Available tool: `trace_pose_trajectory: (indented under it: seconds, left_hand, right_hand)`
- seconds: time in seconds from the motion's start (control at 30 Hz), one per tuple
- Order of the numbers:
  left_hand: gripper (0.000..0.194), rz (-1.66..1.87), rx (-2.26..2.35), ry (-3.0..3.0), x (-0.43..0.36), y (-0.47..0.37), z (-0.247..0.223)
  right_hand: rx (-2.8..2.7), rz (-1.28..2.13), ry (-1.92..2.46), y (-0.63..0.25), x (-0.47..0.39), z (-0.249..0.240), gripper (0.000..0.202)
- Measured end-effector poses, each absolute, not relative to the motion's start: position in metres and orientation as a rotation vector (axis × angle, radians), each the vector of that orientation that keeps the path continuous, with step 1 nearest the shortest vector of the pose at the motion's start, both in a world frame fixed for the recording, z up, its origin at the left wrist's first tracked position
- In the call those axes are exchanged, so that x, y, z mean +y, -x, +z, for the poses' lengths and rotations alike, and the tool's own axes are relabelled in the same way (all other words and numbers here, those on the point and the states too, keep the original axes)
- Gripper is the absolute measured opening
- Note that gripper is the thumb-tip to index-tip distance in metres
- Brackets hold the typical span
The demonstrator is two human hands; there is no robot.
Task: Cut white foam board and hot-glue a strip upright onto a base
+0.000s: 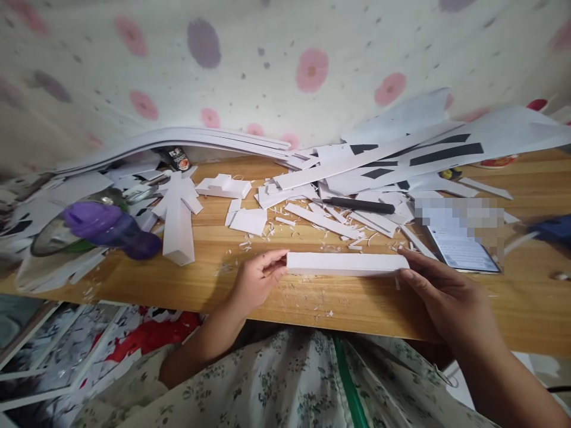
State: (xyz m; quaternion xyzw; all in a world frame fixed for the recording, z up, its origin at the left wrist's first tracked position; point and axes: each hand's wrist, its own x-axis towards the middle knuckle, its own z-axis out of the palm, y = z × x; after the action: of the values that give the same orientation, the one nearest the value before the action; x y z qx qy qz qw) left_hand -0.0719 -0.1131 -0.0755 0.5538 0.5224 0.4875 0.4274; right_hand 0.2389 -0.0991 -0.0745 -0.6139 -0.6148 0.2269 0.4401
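Observation:
Between my two hands a long white box-shaped bar, which looks like folded card or foam board, is held level above the front of the table. My left hand pinches its left end between thumb and fingers. At the right end, my right hand grips it, thumb in front and fingers behind. Beyond the bar lies a black-handled tool, perhaps a craft knife, on white offcuts. A white box-like piece with flaps spread at its far end lies to the left of my left hand.
On the wooden table are a purple bottle, small white pieces and thin shavings. White sheets and strips pile up at the back right. A phone lies near my right hand. A patterned curtain hangs behind.

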Motion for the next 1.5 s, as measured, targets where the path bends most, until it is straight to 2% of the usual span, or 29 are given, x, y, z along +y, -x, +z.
trace_pose_trajectory:
  seconds: [0.57, 0.7, 0.83, 1.0, 1.2, 1.5]
  left_hand:
    - [0.034, 1.126, 1.443, -1.515, -0.114, 0.079, -0.075]
    - [0.037, 1.008, 1.458, -1.803, -0.114, 0.083, -0.060]
    - [0.041, 0.969, 1.434, -2.352, -0.104, 0.074, -0.038]
    - [0.033, 0.651, 1.323, -2.707, -0.089, 0.039, -0.021]
    - [0.018, 0.426, 1.379, -2.667, -0.083, 0.022, -0.017]
    - [0.025, 0.443, 1.505, -2.462, -0.084, 0.022, -0.021]
  right_hand:
    - [-1.393, 0.809, 1.425, -0.231, -0.101, -0.070, 0.041]
    - [-1.393, 0.817, 1.404, -0.232, -0.101, -0.071, 0.038]
    - [-1.381, 0.844, 1.400, -0.231, -0.102, -0.071, 0.037]
    - [-1.379, 0.872, 1.376, -0.231, -0.101, -0.071, 0.039]
    - [-1.366, 0.893, 1.360, -0.233, -0.100, -0.073, 0.037]
    - [-1.345, 0.951, 1.323, -0.231, -0.098, -0.079, 0.050]
